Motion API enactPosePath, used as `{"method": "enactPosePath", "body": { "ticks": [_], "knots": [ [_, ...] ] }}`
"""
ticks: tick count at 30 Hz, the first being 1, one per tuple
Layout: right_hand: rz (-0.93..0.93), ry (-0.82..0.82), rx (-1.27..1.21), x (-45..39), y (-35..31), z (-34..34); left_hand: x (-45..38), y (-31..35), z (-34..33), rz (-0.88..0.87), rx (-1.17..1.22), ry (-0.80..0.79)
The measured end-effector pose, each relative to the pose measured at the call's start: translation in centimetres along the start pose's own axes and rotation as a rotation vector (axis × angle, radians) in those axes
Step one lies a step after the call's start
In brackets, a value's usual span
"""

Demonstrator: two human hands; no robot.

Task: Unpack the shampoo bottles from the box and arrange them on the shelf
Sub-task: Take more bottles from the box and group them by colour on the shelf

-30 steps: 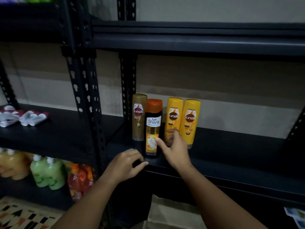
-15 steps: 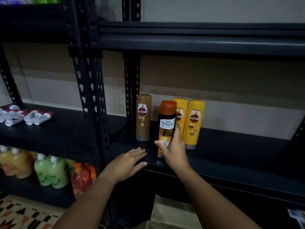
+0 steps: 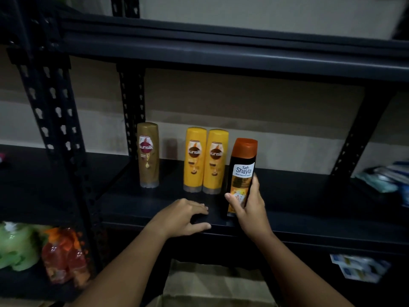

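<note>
My right hand grips the lower half of a black Safi Shayla bottle with an orange cap, upright at the front of the black shelf, just right of two yellow Sunsilk bottles. A brown-gold Sunsilk bottle stands apart further left, near the rack post. My left hand rests on the shelf's front edge, fingers on top and thumb along the lip, holding nothing. The cardboard box sits below between my forearms, its inside hidden.
A perforated black post divides the rack at left. Green and orange pump bottles fill the lower left shelf. Packets lie at the right end of the shelf, and blue-white packs below. Another shelf board hangs overhead.
My right hand has carried the Safi Shayla bottle from between the brown and yellow bottles to the right side of the yellow pair. My left hand has stayed on the shelf edge.
</note>
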State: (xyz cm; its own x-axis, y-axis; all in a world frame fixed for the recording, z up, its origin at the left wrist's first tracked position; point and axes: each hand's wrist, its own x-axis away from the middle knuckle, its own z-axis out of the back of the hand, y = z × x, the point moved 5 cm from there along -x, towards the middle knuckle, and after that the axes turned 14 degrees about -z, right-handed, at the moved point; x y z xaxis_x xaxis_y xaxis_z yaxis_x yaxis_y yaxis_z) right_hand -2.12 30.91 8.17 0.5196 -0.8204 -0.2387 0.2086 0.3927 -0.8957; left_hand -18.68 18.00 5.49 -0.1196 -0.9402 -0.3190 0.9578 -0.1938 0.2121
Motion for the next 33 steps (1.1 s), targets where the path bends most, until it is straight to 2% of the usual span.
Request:
{"method": "enactPosePath", "body": {
  "ticks": [9, 19, 25, 33],
  "knots": [
    [-0.062, 0.049, 0.001, -1.3, 2.4, 2.9, -5.0, 1.5, -1.3, -0.066, 0.064, -0.100],
    [-0.094, 0.150, 0.013, -4.7, 2.9, 1.0, -4.7, 0.5, -2.0, -0.004, 0.197, -0.023],
    [-0.049, 0.159, 0.017, -6.9, 2.8, -0.4, -4.8, 0.0, -1.9, 0.027, 0.263, 0.024],
    [-0.095, 0.139, 0.000, -8.6, 2.9, -1.5, -4.9, -0.2, -1.6, 0.057, 0.336, 0.029]
  ]
}}
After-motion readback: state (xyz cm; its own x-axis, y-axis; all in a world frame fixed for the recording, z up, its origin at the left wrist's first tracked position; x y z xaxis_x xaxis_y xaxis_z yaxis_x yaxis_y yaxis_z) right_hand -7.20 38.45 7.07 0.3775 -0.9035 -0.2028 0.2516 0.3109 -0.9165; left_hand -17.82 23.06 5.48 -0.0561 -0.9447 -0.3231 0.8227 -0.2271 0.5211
